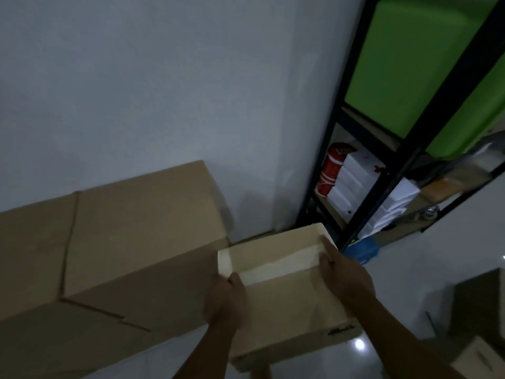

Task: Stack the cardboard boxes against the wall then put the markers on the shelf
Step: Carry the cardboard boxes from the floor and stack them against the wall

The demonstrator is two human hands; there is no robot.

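The small cardboard box (284,285) is being held just above the floor (451,255), in the gap between the large cardboard box (142,236) on its left and the black shelf unit (382,187) on its right, its far edge nearing the wall (164,91). The left hand (226,299) is gripping the box's left side, thumb over the taped top edge; the right hand (344,277) is clasping the right side, fingers lying along the tape strip (281,265). The two-sided hold appears chosen to be keeping the box level while it is being brought to its place. The large cardboard box is standing flush to the wall, with a further carton (30,255) abutting its left side, so the row looks already begun. Whether the held box is going down beside or on top of it cannot be told. Two more cartons (481,305) are waiting on the floor at the right edge of view. The shelf unit is carrying white packages (352,184), a red item (332,168) and green bins (404,64); no markers are showing. Judgement: stacking is partly done; the marker step has not yet begun.
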